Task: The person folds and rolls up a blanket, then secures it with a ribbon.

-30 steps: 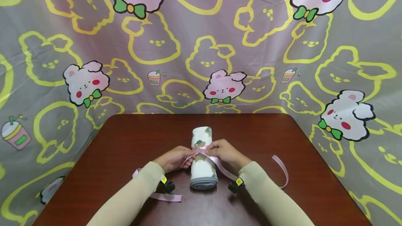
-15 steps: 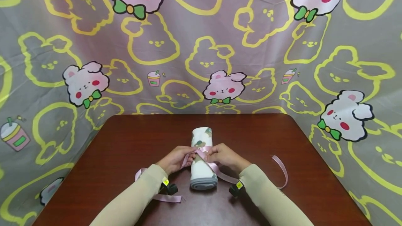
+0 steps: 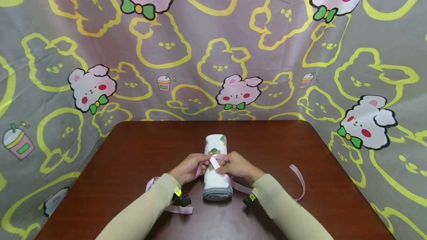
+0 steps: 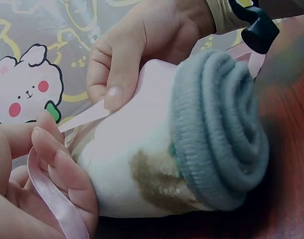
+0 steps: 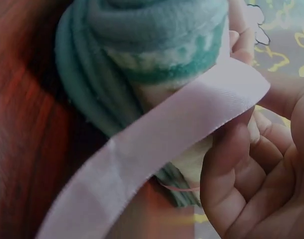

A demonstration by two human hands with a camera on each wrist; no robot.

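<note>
A rolled towel point(image 3: 214, 182), white with brown-green patches and a grey-blue edge, lies lengthwise at the middle of the table. A pink satin ribbon point(image 3: 214, 163) passes across its top. On the towel's left side my left hand point(image 3: 189, 167) pinches the ribbon between thumb and fingertips; in the left wrist view, more ribbon point(image 4: 52, 201) trails over its curled fingers. From the right, my right hand point(image 3: 239, 166) pinches the ribbon over the towel's top, thumb on the strip point(image 4: 87, 117). The right wrist view shows a broad ribbon length point(image 5: 152, 139) hanging past the rolled end. Fingers partly hide the crossing.
One ribbon tail point(image 3: 299, 180) curves over the table point(image 3: 267, 140) at right. Another ribbon end point(image 3: 180, 209) lies near the left forearm. Patterned fabric point(image 3: 186, 55) hangs behind the table and along its sides. A small black camera sits at each wrist.
My right hand has shifted slightly towards the near end of the towel, drawing a ribbon strip diagonally over the top. My left hand has moved slightly right, keeping its pinch.
</note>
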